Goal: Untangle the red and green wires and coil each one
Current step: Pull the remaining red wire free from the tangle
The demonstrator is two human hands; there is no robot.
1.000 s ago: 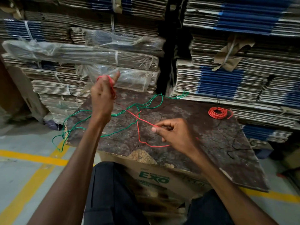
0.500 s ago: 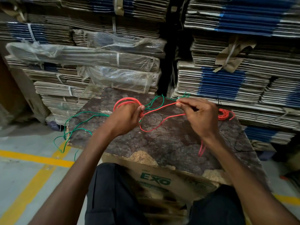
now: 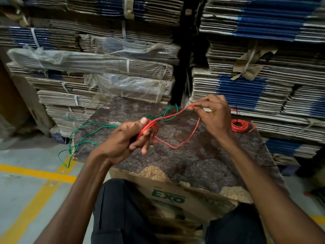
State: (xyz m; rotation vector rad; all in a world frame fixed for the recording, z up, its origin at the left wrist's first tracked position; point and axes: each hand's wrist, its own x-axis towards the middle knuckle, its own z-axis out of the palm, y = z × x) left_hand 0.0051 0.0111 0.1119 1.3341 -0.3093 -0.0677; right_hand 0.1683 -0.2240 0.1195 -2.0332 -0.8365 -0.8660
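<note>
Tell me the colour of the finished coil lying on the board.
Red coil, clearest in the head view.

One readable mark: "EXO".
We read it in green capitals on the near face of the cardboard box (image 3: 175,196) under the board; the smaller print below and to its right is too blurred for us to read.

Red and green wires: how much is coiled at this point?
Done: one finished red coil lies on the board. In hand: the left hand grips red loops while the right hand pinches the loose red wire. Left: the green wire lies uncoiled, trailing off the board's left edge.
</note>
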